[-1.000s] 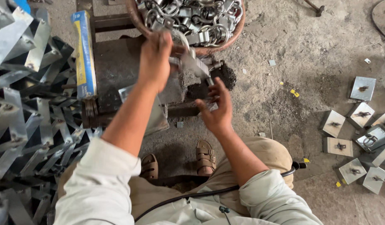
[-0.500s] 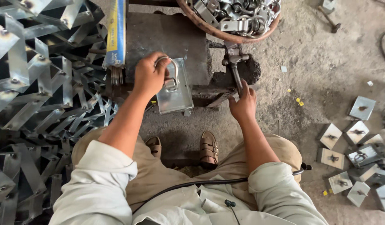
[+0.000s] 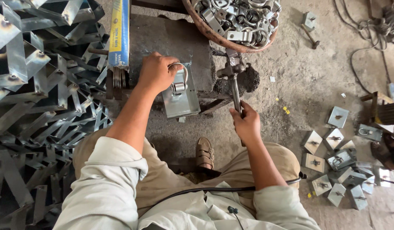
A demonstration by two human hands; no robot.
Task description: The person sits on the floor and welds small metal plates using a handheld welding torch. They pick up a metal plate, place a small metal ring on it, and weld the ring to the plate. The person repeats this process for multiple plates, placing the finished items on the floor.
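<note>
The left hand (image 3: 156, 72) is curled over a metal ring (image 3: 180, 72) and presses it down on a square steel plate (image 3: 180, 96), which lies at the front edge of a dark block (image 3: 171, 42) serving as the counter. The right hand (image 3: 246, 123) is closed in a fist round the handle of a holder (image 3: 233, 81), a long metal tool whose head hangs just right of the block, over a dark patch of ground, apart from the plate. Behind the block sits a round basin (image 3: 205, 32) heaped with rings and clips. A long blue and yellow box (image 3: 120, 32) lies along the block's left side, with thin rods (image 3: 118, 76) poking from its near end. Bent steel strips (image 3: 39, 98) are piled on the left. On the floor to the right lie a scatter of finished plates (image 3: 337, 162), well apart from the hands, and a hammer (image 3: 310, 37) farther back. A black cable (image 3: 214, 189) runs across the person's lap, and a sandalled foot (image 3: 204, 152) shows below the block.
</note>
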